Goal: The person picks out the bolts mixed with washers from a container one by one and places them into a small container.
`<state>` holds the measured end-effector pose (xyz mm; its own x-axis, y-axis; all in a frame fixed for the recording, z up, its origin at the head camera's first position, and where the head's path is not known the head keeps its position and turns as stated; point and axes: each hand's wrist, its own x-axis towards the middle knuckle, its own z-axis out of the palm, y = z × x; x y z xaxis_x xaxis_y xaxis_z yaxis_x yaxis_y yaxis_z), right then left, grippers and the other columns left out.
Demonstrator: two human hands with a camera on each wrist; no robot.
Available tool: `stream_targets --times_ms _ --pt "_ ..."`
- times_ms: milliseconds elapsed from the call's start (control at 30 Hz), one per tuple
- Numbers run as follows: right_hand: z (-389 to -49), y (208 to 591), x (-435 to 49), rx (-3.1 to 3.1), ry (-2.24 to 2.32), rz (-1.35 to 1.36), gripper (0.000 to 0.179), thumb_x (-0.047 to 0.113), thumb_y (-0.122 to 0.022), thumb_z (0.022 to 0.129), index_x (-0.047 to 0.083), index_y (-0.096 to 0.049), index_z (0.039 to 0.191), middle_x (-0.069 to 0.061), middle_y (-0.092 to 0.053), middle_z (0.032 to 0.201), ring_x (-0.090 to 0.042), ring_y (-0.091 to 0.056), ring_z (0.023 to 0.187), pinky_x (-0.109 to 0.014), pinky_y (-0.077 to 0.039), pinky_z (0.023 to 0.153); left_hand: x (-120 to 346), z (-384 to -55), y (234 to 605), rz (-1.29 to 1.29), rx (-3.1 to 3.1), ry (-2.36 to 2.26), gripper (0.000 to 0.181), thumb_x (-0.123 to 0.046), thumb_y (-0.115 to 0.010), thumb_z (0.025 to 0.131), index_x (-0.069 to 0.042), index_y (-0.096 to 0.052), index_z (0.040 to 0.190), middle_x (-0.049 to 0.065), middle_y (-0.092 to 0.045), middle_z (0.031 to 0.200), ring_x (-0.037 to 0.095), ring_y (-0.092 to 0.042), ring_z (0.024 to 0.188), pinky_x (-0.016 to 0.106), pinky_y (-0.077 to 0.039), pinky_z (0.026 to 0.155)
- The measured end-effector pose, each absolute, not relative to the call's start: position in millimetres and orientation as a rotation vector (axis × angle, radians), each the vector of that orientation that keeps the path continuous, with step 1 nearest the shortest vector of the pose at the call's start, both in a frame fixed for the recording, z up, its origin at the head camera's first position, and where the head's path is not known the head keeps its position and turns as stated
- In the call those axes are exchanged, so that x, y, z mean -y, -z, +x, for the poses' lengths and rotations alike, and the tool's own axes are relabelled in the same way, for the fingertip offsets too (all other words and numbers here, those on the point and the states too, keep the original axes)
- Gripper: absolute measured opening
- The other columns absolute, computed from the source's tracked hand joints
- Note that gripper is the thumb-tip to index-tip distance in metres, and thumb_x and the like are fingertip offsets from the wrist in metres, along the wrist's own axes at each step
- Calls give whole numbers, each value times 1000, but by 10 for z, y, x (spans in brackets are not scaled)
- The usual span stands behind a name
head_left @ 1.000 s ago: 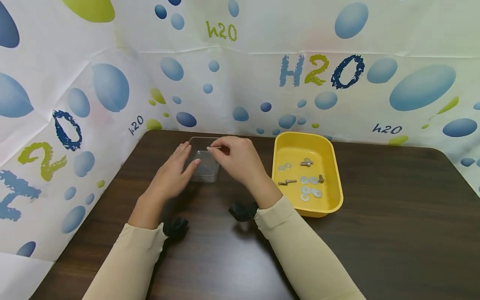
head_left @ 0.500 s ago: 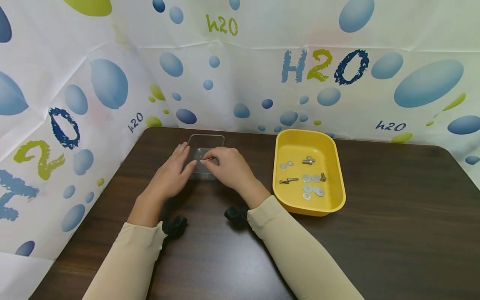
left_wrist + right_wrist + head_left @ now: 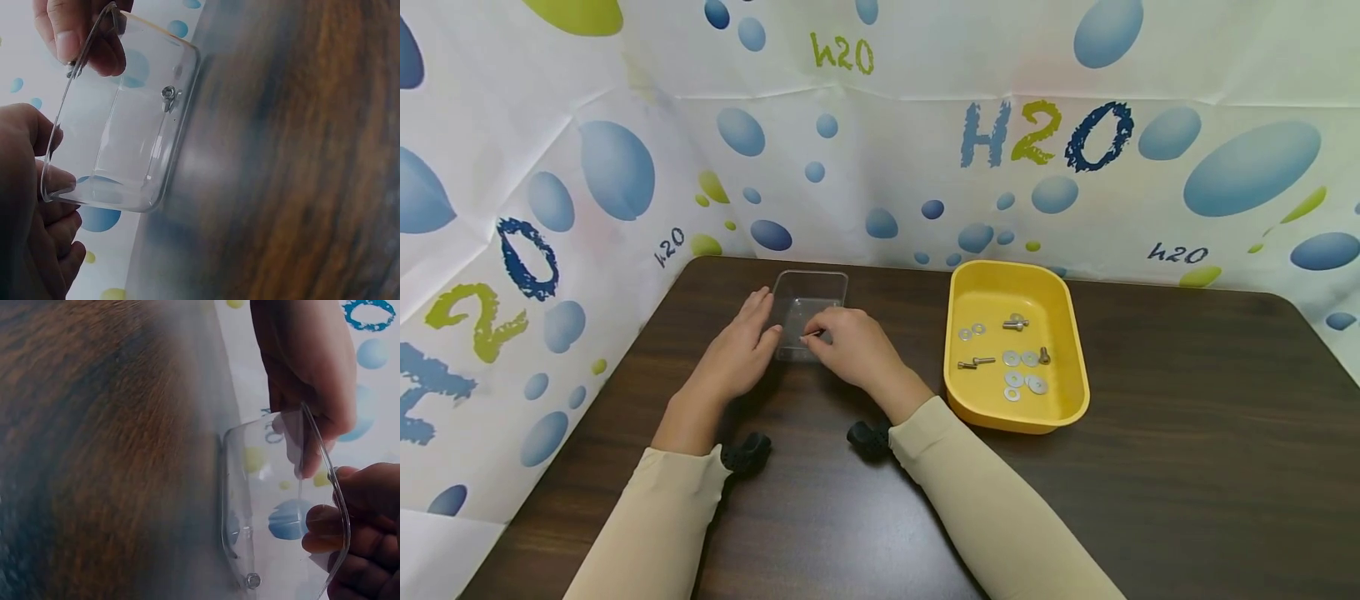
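A small clear plastic box [image 3: 809, 287] stands toward the back of the table. My left hand [image 3: 733, 354] lies along its left side with fingers extended, thumb at the near corner. Over the box's near right part, my right hand [image 3: 857, 346] pinches a small slim metal piece [image 3: 814, 334] between thumb and fingers. It looks like a screw, though the fingertips cover most of it. In the left wrist view, the piece's shiny end [image 3: 72, 67] shows right at the box rim. Inside the box a socket-head screw [image 3: 168, 97] lies low by the wall.
A yellow tray [image 3: 1071, 400] stands to the right, holding several flat washers [image 3: 1014, 380] and several screws [image 3: 1015, 325]. Black wrist devices [image 3: 747, 454] stick out from both cuffs. A white printed sheet [image 3: 880, 150] hangs behind and left of the dark wooden table [image 3: 1180, 433].
My right hand has moved left and toward the near side of the box, still pinching the metal piece. My left hand has stayed at the box's left side.
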<state>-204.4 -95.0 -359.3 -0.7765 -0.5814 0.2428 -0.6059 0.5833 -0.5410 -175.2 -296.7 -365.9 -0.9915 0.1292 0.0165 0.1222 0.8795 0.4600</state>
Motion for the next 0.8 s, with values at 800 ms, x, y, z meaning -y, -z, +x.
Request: stream_targets --times_ms 800 --pt "-2020 3593 961 2758 -805 1089 19 28 -63 97 15 -76 104 3 -71 96 -10 -64 85 -26 -54 79 2964 -1753 3682 186 -3002 -779 66 -28 -40 103 -1 -13 157 14 -9 166 31 -6 153 55 -15 121"
